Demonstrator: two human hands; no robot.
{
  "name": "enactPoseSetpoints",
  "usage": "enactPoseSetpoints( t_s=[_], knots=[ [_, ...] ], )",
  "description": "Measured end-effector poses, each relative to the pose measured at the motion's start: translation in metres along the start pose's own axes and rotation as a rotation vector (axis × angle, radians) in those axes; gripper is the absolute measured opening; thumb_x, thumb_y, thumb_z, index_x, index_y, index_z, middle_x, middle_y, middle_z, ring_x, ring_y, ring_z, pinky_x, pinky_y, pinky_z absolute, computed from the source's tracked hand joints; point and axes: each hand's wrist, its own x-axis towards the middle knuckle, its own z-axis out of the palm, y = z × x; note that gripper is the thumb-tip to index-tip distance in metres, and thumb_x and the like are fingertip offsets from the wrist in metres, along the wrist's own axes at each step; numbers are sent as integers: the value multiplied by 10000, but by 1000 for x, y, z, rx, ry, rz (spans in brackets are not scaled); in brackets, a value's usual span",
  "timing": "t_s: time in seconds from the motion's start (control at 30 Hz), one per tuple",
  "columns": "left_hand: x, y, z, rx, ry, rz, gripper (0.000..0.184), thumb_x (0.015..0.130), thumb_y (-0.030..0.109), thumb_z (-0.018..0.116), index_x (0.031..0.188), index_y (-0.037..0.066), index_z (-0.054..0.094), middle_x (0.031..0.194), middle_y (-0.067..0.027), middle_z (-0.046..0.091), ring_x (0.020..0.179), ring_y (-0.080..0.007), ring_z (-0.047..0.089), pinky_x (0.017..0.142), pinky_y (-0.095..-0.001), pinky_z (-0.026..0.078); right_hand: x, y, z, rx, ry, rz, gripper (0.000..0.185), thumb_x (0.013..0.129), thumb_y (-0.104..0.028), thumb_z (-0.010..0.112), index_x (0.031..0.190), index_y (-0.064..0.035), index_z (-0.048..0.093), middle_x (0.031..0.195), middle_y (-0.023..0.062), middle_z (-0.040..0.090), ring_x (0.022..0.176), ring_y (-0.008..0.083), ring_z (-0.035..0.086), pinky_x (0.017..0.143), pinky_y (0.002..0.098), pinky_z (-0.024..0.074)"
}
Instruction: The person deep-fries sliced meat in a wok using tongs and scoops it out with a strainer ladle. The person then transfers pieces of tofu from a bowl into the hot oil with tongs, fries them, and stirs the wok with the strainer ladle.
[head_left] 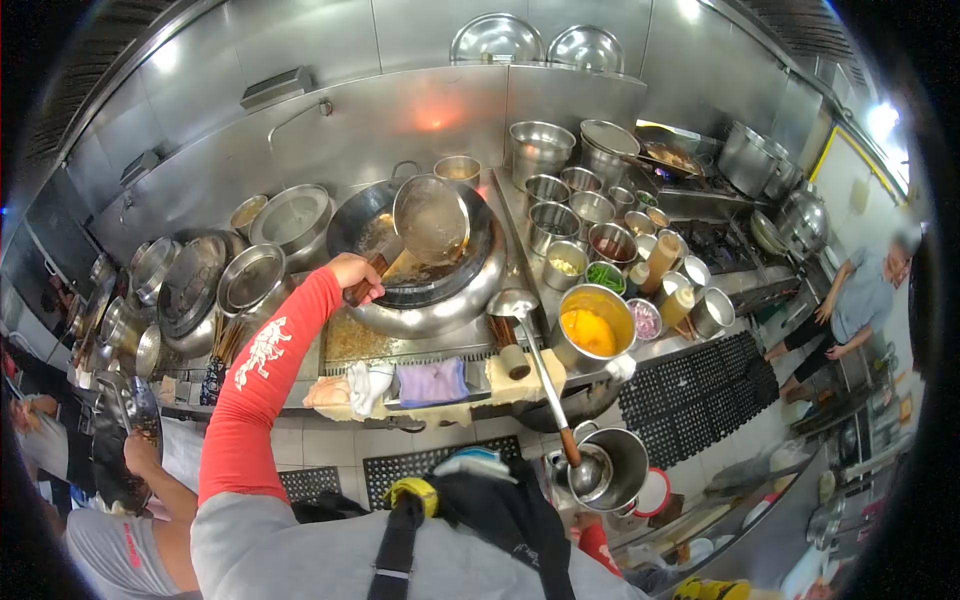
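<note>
My left hand [357, 278], at the end of a red sleeve, is closed round the wooden handle of a round strainer [431, 218]. The strainer is tilted over a large dark wok [350, 225] with brown liquid in it. My right hand [588, 521] shows only as a small patch of skin above a red cuff, below a deep metal pot [627, 462]; its fingers cannot be made out. A long ladle [543, 370] slants from the counter's edge towards this pot, its wooden end over a round metal bowl [590, 473].
Right of the wok stand metal containers [552, 227], a pot with orange contents [594, 325] and squeeze bottles [662, 262]. Folded cloths [432, 381] lie along the front edge. A co-worker [868, 290] is at the far right; another's arm [165, 478] holds a wok at lower left.
</note>
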Motion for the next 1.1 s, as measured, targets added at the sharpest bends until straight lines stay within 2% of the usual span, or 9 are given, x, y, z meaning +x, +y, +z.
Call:
enactPoseSetpoints(
  t_s=[0.13, 0.27, 0.3, 0.37, 0.5, 0.57, 0.67, 0.9, 1.1],
  knots=[
    [-18, -1, 6, -36, 3, 6, 170, 821, 35, 581, 977, -27, 554, 812, -179, 664, 536, -185, 595, 435, -326, 497, 21, 16, -6, -412, -26, -228, 255, 846, -207, 584, 1057, -89, 665, 725, 101, 646, 565, 231, 620, 486, 380, 479],
    [-29, -2, 3, -125, -69, 17, 217, 846, 71, 568, 1056, 26, 536, 833, -163, 666, 534, -151, 576, 443, -304, 497, 57, 17, -16, -1117, 10, -797, 321, 777, -320, 666, 1001, -90, 672, 763, 107, 667, 614, 252, 633, 566, 376, 492],
    [-37, -16, -1, -162, -88, 5, 224, 852, 77, 564, 1070, 36, 531, 838, -161, 666, 534, -143, 574, 445, -296, 497, 59, 22, -19, -1134, -61, -681, 329, 754, -332, 681, 980, -93, 683, 826, 126, 695, 688, 279, 679, 643, 404, 523],
    [-45, -20, -1, -293, -150, -22, 300, 873, 94, 544, 1165, 69, 480, 914, -142, 649, 567, -107, 571, 452, -246, 492, 19, -20, -16, -1147, -155, -610, 280, 769, -251, 680, 996, -88, 683, 811, 113, 698, 636, 237, 665, 566, 395, 512],
    [-62, -45, -16, -634, -320, -8, 429, 886, 91, 536, 1289, 73, 390, 982, -117, 607, 646, -86, 574, 469, -216, 494, 45, -45, -13, -1249, -153, -610, 443, 629, -442, 751, 913, -107, 697, 898, 119, 691, 838, 327, 662, 706, 439, 515],
    [-90, -60, -15, -753, -381, 70, 448, 891, 89, 533, 1310, 71, 378, 973, -115, 603, 657, -88, 573, 474, -216, 497, 56, -62, -15, -1201, -231, -609, 349, 666, -370, 727, 888, -103, 698, 919, 127, 685, 844, 339, 659, 724, 447, 522],
    [-146, -77, -9, -578, -16, 259, 454, 859, 82, 540, 1297, 59, 423, 928, -108, 617, 627, -96, 569, 465, -216, 482, 20, -84, -5, -1519, -73, -784, 294, 780, -256, 660, 1027, -99, 688, 945, 127, 695, 873, 295, 676, 751, 430, 545],
    [-182, -146, 11, 6, 822, 363, 410, 772, 50, 562, 1179, 11, 546, 680, -96, 598, 434, -140, 530, 357, -273, 428, 23, -88, 9, -1499, -178, -741, 241, 797, -250, 628, 974, -95, 678, 912, 134, 678, 834, 316, 656, 720, 430, 529],
    [-94, -208, 28, -119, 867, 233, 219, 754, 8, 468, 954, -6, 559, 568, -122, 558, 412, -204, 567, 350, -339, 432, 46, -80, 3, -1183, -164, -609, 197, 794, -232, 615, 912, -85, 671, 829, 144, 664, 752, 327, 642, 654, 429, 511]
  ],
)
